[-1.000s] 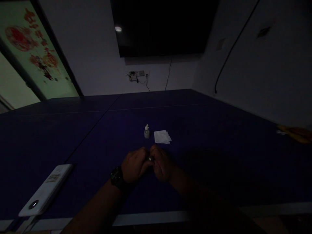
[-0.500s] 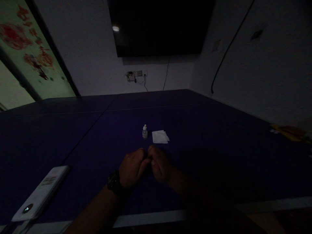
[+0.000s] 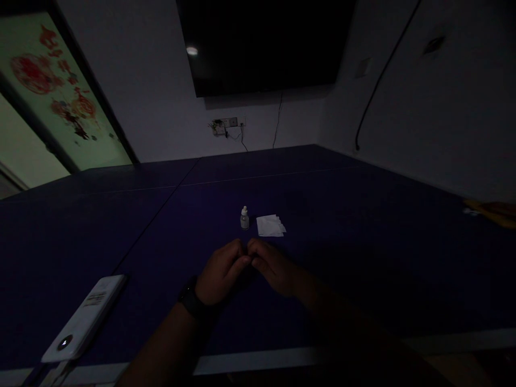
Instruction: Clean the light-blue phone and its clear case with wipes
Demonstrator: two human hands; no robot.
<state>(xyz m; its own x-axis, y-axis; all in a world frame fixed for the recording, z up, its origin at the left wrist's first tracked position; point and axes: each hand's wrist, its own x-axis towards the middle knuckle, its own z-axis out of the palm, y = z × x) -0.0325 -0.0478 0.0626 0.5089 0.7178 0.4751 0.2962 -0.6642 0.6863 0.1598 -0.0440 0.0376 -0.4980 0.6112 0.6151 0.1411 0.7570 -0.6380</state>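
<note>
I've got both hands in view, low & centre over the dark blue table [image 3: 342, 215], v. dim light. L hand [image 3: 220, 273] comes in from the L, R hand [image 3: 276, 269] from the R; fingers curled on both, thumbs inward, tips nearly meeting. Can't tell if they're touching, or if anything's pinched betw. them: the fingers hide that spot & it's too dark for me to call.

Small bottle [image 3: 244, 220] w/ white dropper-type cap stands upright just beyond the hands, approx. in line w/ where the fingertips come together. Neither hand's on it. White paper [image 3: 271, 226], looks like a few layered sheets, lies flat just R of the bottle, a small gap betw. the two; it's just past the R hand's knuckles, apart from them.

Dark watch [image 3: 192, 299] on the L wrist. White slab-shaped device [image 3: 85, 317] lies near the front edge, well L of the L hand, angled, w/ a cable at its near end. Far side, I see a big black screen [image 3: 266, 45] on the wall & sockets [image 3: 226, 123] w/ plugs below it.
</note>
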